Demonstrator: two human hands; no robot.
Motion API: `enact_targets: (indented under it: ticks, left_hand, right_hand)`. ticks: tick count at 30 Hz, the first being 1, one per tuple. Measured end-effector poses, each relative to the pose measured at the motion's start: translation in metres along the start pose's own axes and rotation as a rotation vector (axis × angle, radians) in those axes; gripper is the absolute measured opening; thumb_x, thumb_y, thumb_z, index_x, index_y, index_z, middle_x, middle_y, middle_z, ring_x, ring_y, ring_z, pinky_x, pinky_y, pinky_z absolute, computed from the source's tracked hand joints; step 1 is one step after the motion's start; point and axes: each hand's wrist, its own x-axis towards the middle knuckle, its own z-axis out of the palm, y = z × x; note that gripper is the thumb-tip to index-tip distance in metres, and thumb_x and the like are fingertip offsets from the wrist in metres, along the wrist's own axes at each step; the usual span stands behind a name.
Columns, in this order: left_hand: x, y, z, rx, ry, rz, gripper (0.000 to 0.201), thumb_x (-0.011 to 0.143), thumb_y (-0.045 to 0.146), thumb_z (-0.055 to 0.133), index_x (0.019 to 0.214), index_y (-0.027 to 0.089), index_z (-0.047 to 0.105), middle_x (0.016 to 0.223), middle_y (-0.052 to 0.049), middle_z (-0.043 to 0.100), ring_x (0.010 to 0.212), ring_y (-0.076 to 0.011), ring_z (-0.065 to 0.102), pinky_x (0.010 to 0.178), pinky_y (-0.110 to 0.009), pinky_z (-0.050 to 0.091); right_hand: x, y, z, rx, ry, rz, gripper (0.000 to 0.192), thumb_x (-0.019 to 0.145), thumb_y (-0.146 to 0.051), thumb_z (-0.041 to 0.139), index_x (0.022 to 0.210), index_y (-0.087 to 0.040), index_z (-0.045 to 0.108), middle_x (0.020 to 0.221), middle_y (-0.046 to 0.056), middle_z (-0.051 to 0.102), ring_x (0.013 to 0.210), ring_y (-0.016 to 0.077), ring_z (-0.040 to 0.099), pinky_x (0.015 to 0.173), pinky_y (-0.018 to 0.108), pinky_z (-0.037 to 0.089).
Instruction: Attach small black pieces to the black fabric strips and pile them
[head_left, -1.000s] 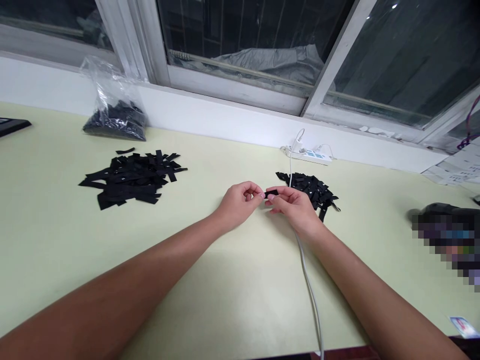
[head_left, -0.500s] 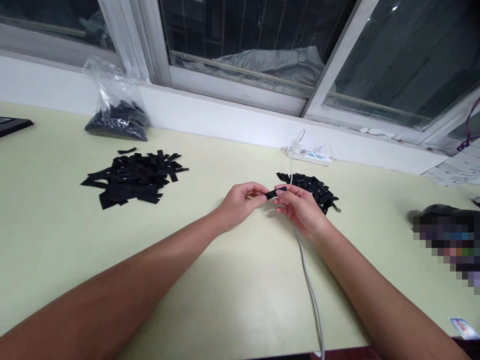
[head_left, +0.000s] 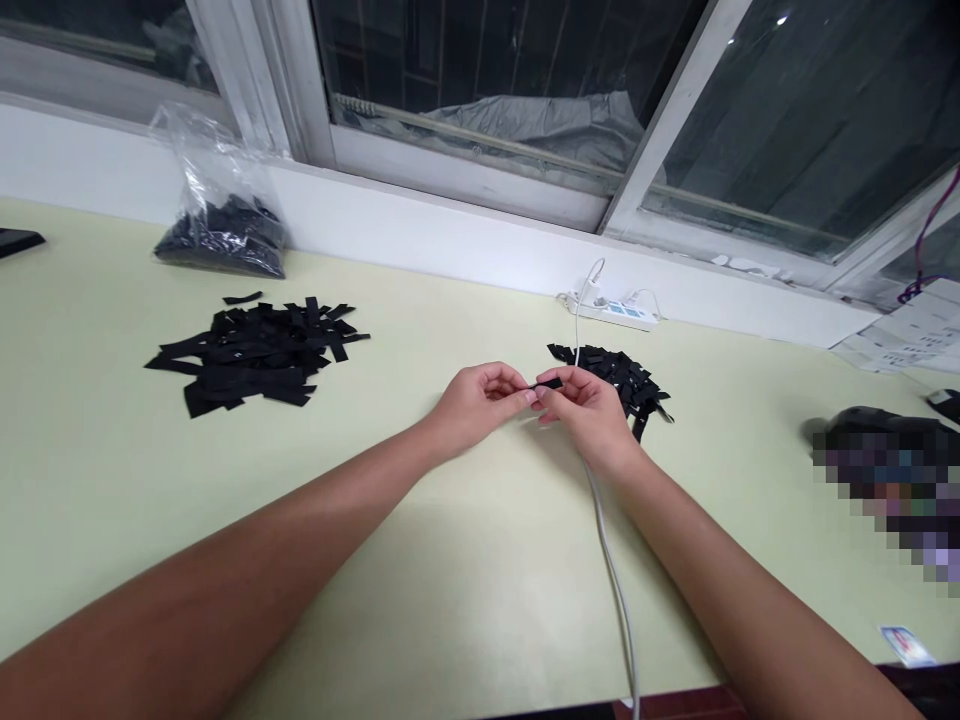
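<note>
Between my hands is a short black fabric strip point(head_left: 549, 384), held a little above the table, its right end showing past my right fingers. My left hand point(head_left: 486, 402) pinches the strip's left end between thumb and fingers. My right hand point(head_left: 589, 410) grips it too, thumb pressed close beside the left thumb; the fingers hide most of the strip. Just behind my right hand lies a pile of short black strips point(head_left: 626, 375). Farther left spreads a larger heap of black strips point(head_left: 259, 350), lying flat and overlapping.
A clear plastic bag point(head_left: 225, 235) with black pieces inside leans against the wall. A white power strip point(head_left: 615, 312) sits at the back, and its grey cable point(head_left: 611, 570) runs under my right hand to the front edge. A small card point(head_left: 907, 645) lies front right.
My right hand has shifted left along the strip, so the two thumbs now meet and less of the strip shows. The whole view has moved slightly.
</note>
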Motion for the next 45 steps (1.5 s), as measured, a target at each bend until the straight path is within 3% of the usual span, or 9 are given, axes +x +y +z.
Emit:
enact_targets:
  ticks: [8,15,19,25,29,32,36,39,45]
  left_hand:
    - [0.001,0.001,0.000,0.033,0.075,0.007,0.027,0.075,0.037,0.079,0.090,0.016,0.072,0.089,-0.006,0.073,0.083,-0.0165,0.066,0.078,-0.031,0.051]
    - [-0.001,0.000,0.000,0.181,0.065,0.052,0.017,0.082,0.035,0.070,0.084,0.018,0.072,0.083,-0.003,0.072,0.076,-0.0156,0.062,0.072,-0.029,0.047]
    - [-0.001,0.000,0.001,0.198,0.071,0.082,0.014,0.084,0.032,0.066,0.083,0.018,0.068,0.081,-0.001,0.067,0.076,-0.0147,0.059,0.072,-0.028,0.044]
    - [0.000,0.000,0.000,0.126,0.041,0.094,0.010,0.083,0.028,0.066,0.085,0.018,0.067,0.086,-0.002,0.067,0.083,-0.0149,0.060,0.078,-0.029,0.045]
    - [0.001,0.004,-0.001,0.080,0.135,0.035,0.009,0.079,0.026,0.068,0.082,0.018,0.066,0.082,-0.002,0.066,0.074,-0.0136,0.057,0.072,-0.028,0.044]
    - [0.003,0.006,-0.003,0.006,0.256,-0.016,0.011,0.078,0.028,0.069,0.082,0.019,0.065,0.076,-0.001,0.063,0.068,-0.0132,0.055,0.067,-0.028,0.043]
    - [0.006,0.005,-0.005,-0.005,0.380,-0.004,0.010,0.079,0.027,0.068,0.083,0.019,0.064,0.074,-0.001,0.062,0.067,-0.0133,0.054,0.067,-0.028,0.043]
    - [0.006,0.005,-0.005,0.009,0.417,0.015,0.009,0.079,0.026,0.068,0.083,0.019,0.065,0.076,-0.002,0.063,0.069,-0.0140,0.055,0.069,-0.029,0.044]
    - [0.006,0.005,-0.004,0.013,0.390,0.012,0.008,0.079,0.025,0.068,0.082,0.019,0.065,0.075,-0.002,0.063,0.070,-0.0146,0.056,0.070,-0.029,0.045]
  right_hand:
    - [-0.002,0.002,0.001,-0.120,0.024,-0.084,0.032,0.071,-0.040,0.082,0.091,-0.019,0.070,0.071,0.001,0.068,0.065,0.0142,0.061,0.060,0.027,0.047]
    - [-0.003,0.001,0.003,-0.208,0.059,-0.130,0.030,0.071,-0.040,0.080,0.091,-0.021,0.068,0.078,0.002,0.066,0.064,0.0134,0.057,0.060,0.028,0.047]
    - [-0.002,0.002,0.004,-0.186,0.042,-0.128,0.031,0.072,-0.040,0.080,0.092,-0.021,0.067,0.083,0.002,0.065,0.067,0.0128,0.056,0.060,0.027,0.050]
    - [-0.004,0.000,0.007,-0.064,0.004,-0.044,0.033,0.071,-0.039,0.080,0.094,-0.021,0.064,0.072,-0.003,0.060,0.062,0.0111,0.052,0.054,0.024,0.049]
    - [-0.001,0.003,0.004,0.002,0.000,-0.005,0.033,0.076,-0.037,0.074,0.102,-0.021,0.062,0.080,0.001,0.068,0.074,0.0159,0.063,0.063,0.028,0.055]
    - [0.001,0.008,0.002,-0.211,-0.006,-0.125,0.033,0.083,-0.030,0.063,0.115,-0.022,0.062,0.112,0.009,0.072,0.100,0.0219,0.066,0.083,0.039,0.056]
    - [-0.003,0.012,0.007,-0.776,-0.230,-0.456,0.037,0.093,-0.020,0.051,0.127,-0.022,0.065,0.136,0.010,0.064,0.127,0.0265,0.055,0.109,0.050,0.042]
    - [-0.008,0.013,0.012,-0.957,-0.326,-0.543,0.035,0.098,-0.019,0.047,0.124,-0.025,0.069,0.134,0.006,0.066,0.128,0.0279,0.054,0.108,0.052,0.041]
    - [-0.010,0.008,0.012,-0.991,-0.310,-0.556,0.033,0.098,-0.019,0.050,0.122,-0.025,0.071,0.128,0.005,0.069,0.119,0.0273,0.057,0.103,0.050,0.045]
